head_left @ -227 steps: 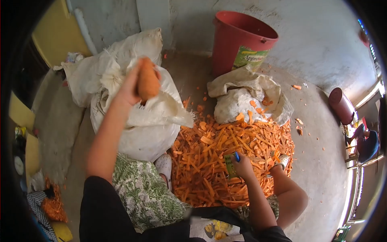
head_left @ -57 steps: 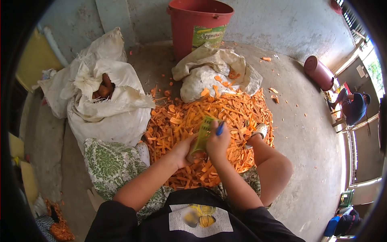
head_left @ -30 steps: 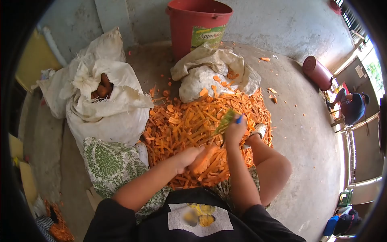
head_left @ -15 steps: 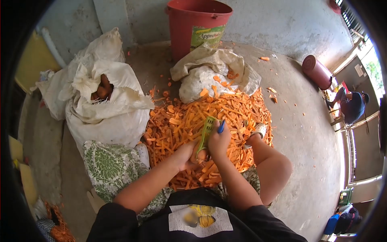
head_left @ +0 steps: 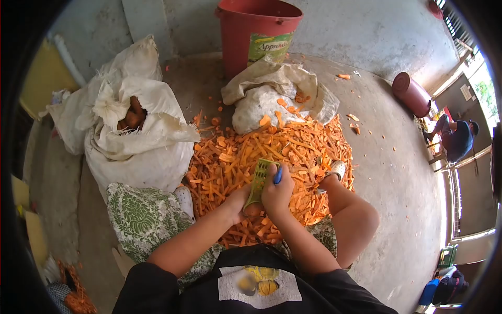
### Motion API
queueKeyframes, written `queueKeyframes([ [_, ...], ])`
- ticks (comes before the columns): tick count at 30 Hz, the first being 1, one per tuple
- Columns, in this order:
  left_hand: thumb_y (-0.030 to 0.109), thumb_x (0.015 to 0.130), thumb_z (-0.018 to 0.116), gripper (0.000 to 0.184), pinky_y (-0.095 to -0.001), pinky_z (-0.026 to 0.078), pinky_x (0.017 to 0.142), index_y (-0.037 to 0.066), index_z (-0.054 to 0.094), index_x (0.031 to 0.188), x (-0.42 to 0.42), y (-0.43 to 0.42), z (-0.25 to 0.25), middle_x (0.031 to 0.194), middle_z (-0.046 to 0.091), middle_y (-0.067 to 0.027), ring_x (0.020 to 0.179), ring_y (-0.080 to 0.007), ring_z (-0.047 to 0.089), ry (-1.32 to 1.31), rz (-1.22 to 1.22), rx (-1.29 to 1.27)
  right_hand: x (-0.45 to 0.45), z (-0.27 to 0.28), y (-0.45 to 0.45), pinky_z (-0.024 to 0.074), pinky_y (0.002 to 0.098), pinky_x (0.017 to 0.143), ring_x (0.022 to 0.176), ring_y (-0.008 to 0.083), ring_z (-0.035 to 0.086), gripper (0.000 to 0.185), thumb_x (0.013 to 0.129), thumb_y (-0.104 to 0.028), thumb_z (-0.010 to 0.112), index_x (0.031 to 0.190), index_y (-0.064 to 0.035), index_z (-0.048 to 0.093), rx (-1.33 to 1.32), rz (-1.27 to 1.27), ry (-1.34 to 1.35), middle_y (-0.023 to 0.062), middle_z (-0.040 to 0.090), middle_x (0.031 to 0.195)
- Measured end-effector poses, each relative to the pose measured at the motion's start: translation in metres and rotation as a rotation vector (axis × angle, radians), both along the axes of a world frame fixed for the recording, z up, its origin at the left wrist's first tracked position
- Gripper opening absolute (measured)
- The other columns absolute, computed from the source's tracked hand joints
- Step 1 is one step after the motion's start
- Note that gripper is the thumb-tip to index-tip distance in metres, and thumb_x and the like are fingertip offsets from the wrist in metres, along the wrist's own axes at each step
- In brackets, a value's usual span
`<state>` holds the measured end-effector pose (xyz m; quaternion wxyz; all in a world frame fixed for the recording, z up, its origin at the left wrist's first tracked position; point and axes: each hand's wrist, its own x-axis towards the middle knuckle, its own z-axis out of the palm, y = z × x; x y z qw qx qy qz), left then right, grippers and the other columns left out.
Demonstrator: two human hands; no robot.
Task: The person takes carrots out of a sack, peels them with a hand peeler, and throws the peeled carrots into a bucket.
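Observation:
Low over a heap of cut orange strips and slices (head_left: 246, 152), my two hands are close together. My right hand (head_left: 276, 196) is closed around a flat green hand slicer (head_left: 258, 179) with slots near its top. A blue handle-like piece (head_left: 278, 175) sticks out between the same fingers; what it belongs to is hidden. My left hand (head_left: 238, 203) is wrapped around an orange root vegetable (head_left: 254, 210), which lies against the lower part of the slicer. Most of the root is covered by the hands and the tool.
White sacks stand at the left, the nearer sack (head_left: 138, 162) torn open over brownish roots (head_left: 134, 115). A crumpled sack (head_left: 261, 99) lies behind the heap, before a red bin (head_left: 235, 47). Another bin (head_left: 411, 94) and a seated person (head_left: 457, 141) are at the right.
My hands have shifted slightly left and down with the slicer and root. The slicer's face has turned more toward me, and its slots show more widely.

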<state>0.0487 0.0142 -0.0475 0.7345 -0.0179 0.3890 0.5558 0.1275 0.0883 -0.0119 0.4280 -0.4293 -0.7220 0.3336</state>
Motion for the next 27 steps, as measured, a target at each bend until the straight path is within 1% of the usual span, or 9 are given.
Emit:
queueKeyframes([
  [4,0.032,0.090,0.039,0.032,-0.0307,0.052,0.057,0.005,0.049,0.104,-0.001,-0.001,-0.006,0.091,0.058,-0.0075,0.070,-0.0170,0.059,0.225,-0.161,0.097,0.004,-0.013,0.026,0.0383,0.0347,0.046,0.049,0.0239,0.052,0.013,0.085,-0.013,0.049,0.084,-0.0009,0.053,0.038,-0.102,-0.043,0.0135,0.053,0.058],
  [7,0.033,0.091,0.038,0.035,-0.0296,0.051,0.058,0.003,0.049,0.105,0.018,-0.009,0.029,0.091,0.057,-0.0080,0.070,-0.0163,0.059,0.365,-0.319,0.068,0.030,-0.027,0.098,0.0356,0.0310,0.044,0.048,0.0174,0.050,0.024,0.089,-0.017,0.040,0.080,0.0001,0.054,-0.063,-0.463,-0.069,0.0070,0.056,0.059],
  [8,0.035,0.091,0.037,0.036,-0.0308,0.051,0.059,0.004,0.048,0.105,0.026,-0.009,0.027,0.089,0.056,-0.0085,0.070,-0.0175,0.059,0.294,-0.209,0.034,0.040,-0.039,0.118,0.0334,0.0305,0.043,0.045,0.0138,0.043,0.027,0.090,-0.019,0.040,0.076,0.0005,0.052,-0.164,-0.379,0.340,0.0049,0.051,0.057],
  [11,0.036,0.091,0.037,0.036,-0.0313,0.050,0.059,0.005,0.047,0.105,0.008,-0.008,0.019,0.086,0.056,-0.0078,0.070,-0.0186,0.059,0.087,-0.230,0.116,0.040,-0.022,0.107,0.0320,0.0278,0.045,0.048,0.0098,0.039,0.028,0.090,-0.022,0.042,0.071,-0.0017,0.048,-0.343,-0.332,0.401,0.0007,0.044,0.056],
  [16,0.040,0.091,0.032,0.037,-0.0321,0.049,0.050,0.008,0.048,0.100,0.004,0.002,0.010,0.079,0.057,-0.0063,0.066,-0.0192,0.058,-0.097,0.031,-0.004,0.004,0.014,0.016,0.0318,0.0289,0.046,0.049,0.0112,0.040,0.028,0.089,-0.022,0.043,0.070,-0.0022,0.046,-0.238,-0.039,0.262,0.0020,0.044,0.056],
  [18,0.040,0.091,0.033,0.037,-0.0324,0.049,0.050,0.008,0.049,0.099,0.002,-0.001,0.005,0.079,0.057,-0.0064,0.067,-0.0193,0.058,-0.117,0.021,0.034,0.005,0.016,-0.003,0.0330,0.0307,0.046,0.048,0.0139,0.041,0.027,0.089,-0.021,0.044,0.070,-0.0014,0.045,-0.089,0.022,0.017,0.0054,0.044,0.055],
  [23,0.041,0.091,0.033,0.039,-0.0322,0.050,0.053,0.007,0.049,0.098,-0.001,-0.001,-0.003,0.080,0.057,-0.0069,0.068,-0.0187,0.058,-0.115,-0.099,0.178,0.004,-0.012,0.026,0.0333,0.0307,0.044,0.045,0.0160,0.040,0.028,0.089,-0.022,0.044,0.071,-0.0002,0.047,-0.002,-0.107,0.020,0.0079,0.045,0.053],
  [26,0.037,0.091,0.036,0.039,-0.0290,0.050,0.059,0.002,0.047,0.105,0.002,-0.007,0.034,0.084,0.058,-0.0084,0.070,-0.0177,0.058,0.202,-0.225,0.018,0.024,-0.020,0.090,0.0330,0.0297,0.044,0.044,0.0137,0.039,0.032,0.089,-0.024,0.043,0.068,-0.0001,0.047,-0.147,-0.415,0.034,0.0068,0.046,0.053],
  [27,0.036,0.091,0.038,0.041,-0.0283,0.050,0.062,0.001,0.046,0.109,0.001,-0.011,0.026,0.086,0.058,-0.0089,0.071,-0.0176,0.058,0.263,-0.329,0.164,0.031,-0.017,0.104,0.0330,0.0295,0.044,0.045,0.0124,0.040,0.032,0.089,-0.024,0.043,0.070,0.0007,0.050,-0.159,-0.400,0.186,0.0067,0.047,0.053],
])
